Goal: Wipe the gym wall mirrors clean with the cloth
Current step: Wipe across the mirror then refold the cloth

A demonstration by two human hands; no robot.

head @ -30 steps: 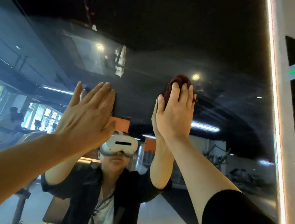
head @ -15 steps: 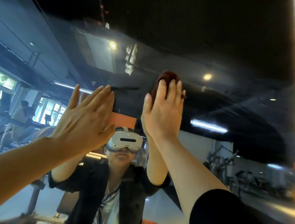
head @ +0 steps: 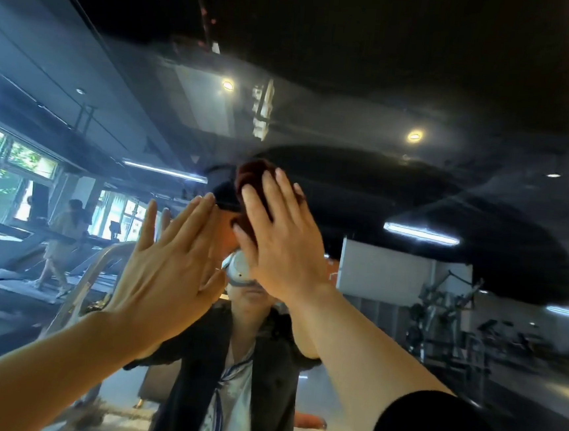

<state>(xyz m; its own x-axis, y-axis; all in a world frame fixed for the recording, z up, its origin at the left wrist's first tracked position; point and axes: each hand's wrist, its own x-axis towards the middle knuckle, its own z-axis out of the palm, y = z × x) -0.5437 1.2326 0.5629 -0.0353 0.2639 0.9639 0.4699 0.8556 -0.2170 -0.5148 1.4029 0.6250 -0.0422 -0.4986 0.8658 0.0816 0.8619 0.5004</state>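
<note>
Your right hand (head: 282, 239) had swept the dark red cloth (head: 250, 181) leftward across the mirror (head: 416, 192), fingers straight, pressing it flat beside your left hand (head: 168, 267), which stayed flat and empty on the glass. That strip looked covered; the left side remained.

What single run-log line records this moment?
right hand: flat, pressing cloth on mirror | left hand: flat, open beside it | step: wiping
</note>
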